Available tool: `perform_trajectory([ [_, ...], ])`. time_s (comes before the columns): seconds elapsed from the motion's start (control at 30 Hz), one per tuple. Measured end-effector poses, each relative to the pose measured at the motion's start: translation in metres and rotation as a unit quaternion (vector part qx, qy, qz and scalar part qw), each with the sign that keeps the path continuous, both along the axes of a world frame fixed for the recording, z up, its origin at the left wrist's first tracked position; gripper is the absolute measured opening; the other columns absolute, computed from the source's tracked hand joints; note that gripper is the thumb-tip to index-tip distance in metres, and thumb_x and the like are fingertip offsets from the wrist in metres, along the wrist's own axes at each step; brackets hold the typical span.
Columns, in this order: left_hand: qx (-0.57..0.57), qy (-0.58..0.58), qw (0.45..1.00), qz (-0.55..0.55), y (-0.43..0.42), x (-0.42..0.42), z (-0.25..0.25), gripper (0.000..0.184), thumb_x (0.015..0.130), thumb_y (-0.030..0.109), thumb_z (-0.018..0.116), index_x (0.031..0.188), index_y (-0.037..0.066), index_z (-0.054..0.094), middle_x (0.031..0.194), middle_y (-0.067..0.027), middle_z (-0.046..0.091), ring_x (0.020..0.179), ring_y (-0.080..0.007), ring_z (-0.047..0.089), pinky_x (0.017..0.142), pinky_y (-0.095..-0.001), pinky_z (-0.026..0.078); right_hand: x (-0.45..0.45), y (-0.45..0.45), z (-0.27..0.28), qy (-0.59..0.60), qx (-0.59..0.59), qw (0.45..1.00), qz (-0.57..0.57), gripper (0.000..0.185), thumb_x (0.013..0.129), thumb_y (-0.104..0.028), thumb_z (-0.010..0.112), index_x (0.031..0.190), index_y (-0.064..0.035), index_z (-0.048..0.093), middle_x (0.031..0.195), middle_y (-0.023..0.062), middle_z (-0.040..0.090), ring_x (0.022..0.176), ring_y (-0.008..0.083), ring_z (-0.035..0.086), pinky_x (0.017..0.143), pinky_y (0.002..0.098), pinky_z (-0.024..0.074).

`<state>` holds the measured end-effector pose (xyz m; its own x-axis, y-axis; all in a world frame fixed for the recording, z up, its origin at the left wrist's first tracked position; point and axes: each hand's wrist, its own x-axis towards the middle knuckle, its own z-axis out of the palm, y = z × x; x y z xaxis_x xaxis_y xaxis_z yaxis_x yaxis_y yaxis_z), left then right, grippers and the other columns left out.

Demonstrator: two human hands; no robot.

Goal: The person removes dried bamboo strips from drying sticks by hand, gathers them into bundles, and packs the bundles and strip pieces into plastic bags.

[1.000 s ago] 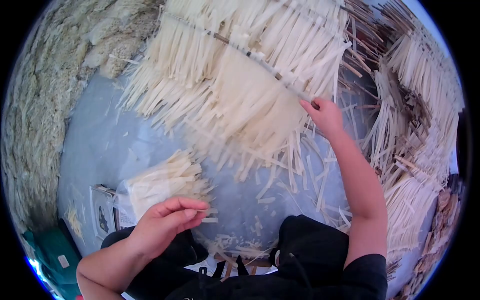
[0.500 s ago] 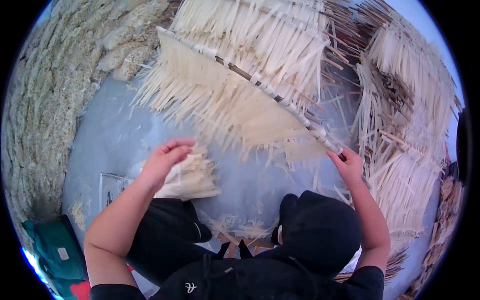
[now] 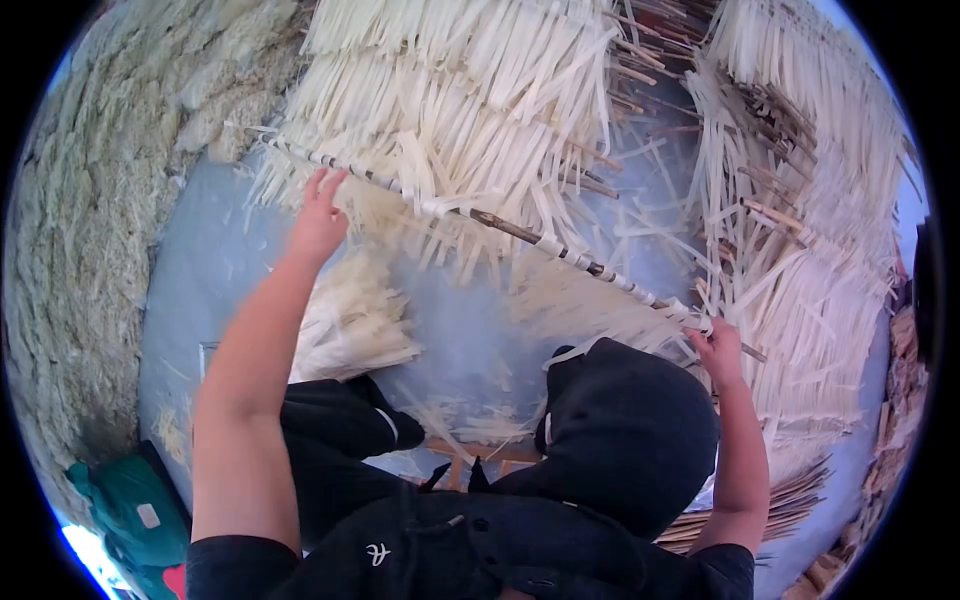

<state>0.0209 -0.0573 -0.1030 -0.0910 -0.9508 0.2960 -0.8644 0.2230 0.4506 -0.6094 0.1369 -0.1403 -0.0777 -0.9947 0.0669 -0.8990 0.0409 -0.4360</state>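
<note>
A thin wooden stick [image 3: 505, 226] slants across the view from upper left to lower right. Pale, flat strips are looped over it, and their loose ends hang in a fringe [image 3: 570, 300]. My right hand [image 3: 718, 352] grips the stick near its lower right end, with a bare tip poking out past the fingers. Close to the upper left end, my left hand [image 3: 318, 215] is raised with its fingers apart, just below the stick. Whether its fingertips touch the strips I cannot tell. Beneath my left forearm lies a bundle of pale strips [image 3: 360, 320].
More strip-laden sticks [image 3: 460, 80] lie in rows at the back, and others [image 3: 800, 290] on the right. A rough, fibrous heap [image 3: 100, 220] lines the left side. A green bag [image 3: 135, 510] sits at lower left. Bare sticks [image 3: 770, 500] lie at lower right.
The stick's left end has come down and closer, its fringe now hanging blurred. My left hand has moved up to that end. My right hand has shifted slightly down, still gripping.
</note>
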Motion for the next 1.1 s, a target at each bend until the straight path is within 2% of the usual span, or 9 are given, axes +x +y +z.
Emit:
perform_trajectory([
  [0.2, 0.014, -0.106, 0.994, 0.012, -0.043, -0.018, -0.013, 0.069, 0.075, -0.004, 0.057, 0.137, 0.024, 0.044, 0.149, -0.0089, 0.03, 0.086, -0.0233, 0.066, 0.077, -0.035, 0.053, -0.002, -0.008, 0.012, -0.075, 0.052, 0.994, -0.053, 0.023, 0.074, -0.024, 0.076, 0.084, -0.0043, 0.069, 0.067, 0.0132, 0.064, 0.061, 0.0275, 0.061, 0.058, 0.0352, 0.0462],
  [0.3, 0.076, -0.065, 0.995, 0.029, -0.058, -0.027, 0.008, 0.059, 0.077, 0.006, 0.064, 0.131, 0.022, 0.046, 0.144, -0.0088, 0.037, 0.097, -0.032, 0.062, 0.077, -0.0406, 0.052, -0.006, -0.007, -0.002, -0.052, 0.0, 0.998, -0.028, 0.023, 0.072, -0.024, 0.077, 0.081, -0.0043, 0.069, 0.067, 0.0111, 0.064, 0.057, 0.0237, 0.06, 0.056, 0.0341, 0.0459],
  [0.43, 0.176, -0.087, 0.98, -0.022, -0.092, -0.021, -0.021, 0.049, 0.074, 0.023, 0.076, 0.115, 0.017, 0.05, 0.118, -0.0105, 0.055, 0.099, -0.0321, 0.059, 0.082, -0.0419, 0.048, 0.001, -0.01, -0.012, -0.055, 0.013, 0.995, -0.085, 0.03, 0.07, -0.031, 0.08, 0.08, -0.0043, 0.07, 0.064, 0.0104, 0.062, 0.057, 0.0266, 0.058, 0.057, 0.0356, 0.0456],
  [0.5, 0.14, -0.197, 0.969, -0.052, -0.097, -0.008, -0.034, 0.048, 0.073, 0.025, 0.078, 0.11, 0.016, 0.05, 0.109, -0.0099, 0.058, 0.095, -0.031, 0.059, 0.08, -0.0418, 0.048, 0.009, -0.015, -0.02, 0.003, -0.04, 0.999, -0.029, 0.037, 0.07, -0.038, 0.079, 0.078, -0.0038, 0.068, 0.063, 0.0116, 0.061, 0.061, 0.0292, 0.058, 0.059, 0.0375, 0.0452],
  [0.73, 0.082, -0.167, 0.981, -0.05, -0.057, -0.023, -0.005, 0.038, 0.069, 0.023, 0.081, 0.097, 0.014, 0.057, 0.095, -0.0051, 0.062, 0.087, -0.0272, 0.062, 0.071, -0.0384, 0.049, 0.047, -0.053, -0.03, 0.012, -0.01, 1.0, -0.005, 0.045, 0.071, -0.044, 0.079, 0.085, -0.0033, 0.066, 0.071, 0.0141, 0.063, 0.066, 0.0299, 0.06, 0.063, 0.0378, 0.0476],
  [0.8, 0.056, -0.152, 0.986, -0.04, -0.043, -0.036, 0.017, 0.038, 0.069, 0.022, 0.081, 0.098, 0.014, 0.057, 0.095, -0.0046, 0.062, 0.086, -0.0262, 0.063, 0.071, -0.0381, 0.05, 0.077, -0.059, -0.004, -0.176, -0.079, 0.98, -0.052, 0.043, 0.069, -0.035, 0.083, 0.087, -0.0016, 0.064, 0.075, 0.0126, 0.065, 0.07, 0.0244, 0.063, 0.067, 0.0346, 0.0499],
  [0.93, 0.036, -0.033, 0.997, -0.056, -0.025, -0.056, 0.063, 0.034, 0.072, 0.018, 0.078, 0.099, 0.013, 0.058, 0.095, -0.0067, 0.062, 0.088, -0.0271, 0.063, 0.074, -0.0377, 0.05, 0.079, -0.065, 0.055, -0.262, -0.138, 0.954, -0.049, 0.035, 0.065, -0.02, 0.087, 0.084, -0.0033, 0.064, 0.077, 0.0082, 0.067, 0.071, 0.0183, 0.065, 0.068, 0.031, 0.0507],
  [1.03, 0.072, -0.018, 0.996, -0.04, -0.024, -0.055, 0.013, 0.034, 0.073, 0.019, 0.077, 0.1, 0.013, 0.057, 0.097, -0.0096, 0.062, 0.092, -0.0298, 0.062, 0.076, -0.0378, 0.049, 0.077, -0.069, 0.058, -0.136, -0.149, 0.979, -0.035, 0.034, 0.066, -0.022, 0.086, 0.085, -0.0033, 0.064, 0.078, 0.0082, 0.068, 0.071, 0.0196, 0.065, 0.067, 0.0322, 0.0507],
  [1.1, 0.121, -0.164, 0.978, -0.039, -0.02, -0.049, -0.063, 0.037, 0.073, 0.02, 0.077, 0.102, 0.013, 0.055, 0.098, -0.012, 0.062, 0.093, -0.0326, 0.061, 0.077, -0.0381, 0.049, 0.074, -0.069, 0.002, -0.137, -0.132, 0.981, -0.038, 0.038, 0.065, -0.027, 0.086, 0.085, -0.0028, 0.064, 0.077, 0.0091, 0.067, 0.07, 0.0234, 0.066, 0.068, 0.0347, 0.0506],
])
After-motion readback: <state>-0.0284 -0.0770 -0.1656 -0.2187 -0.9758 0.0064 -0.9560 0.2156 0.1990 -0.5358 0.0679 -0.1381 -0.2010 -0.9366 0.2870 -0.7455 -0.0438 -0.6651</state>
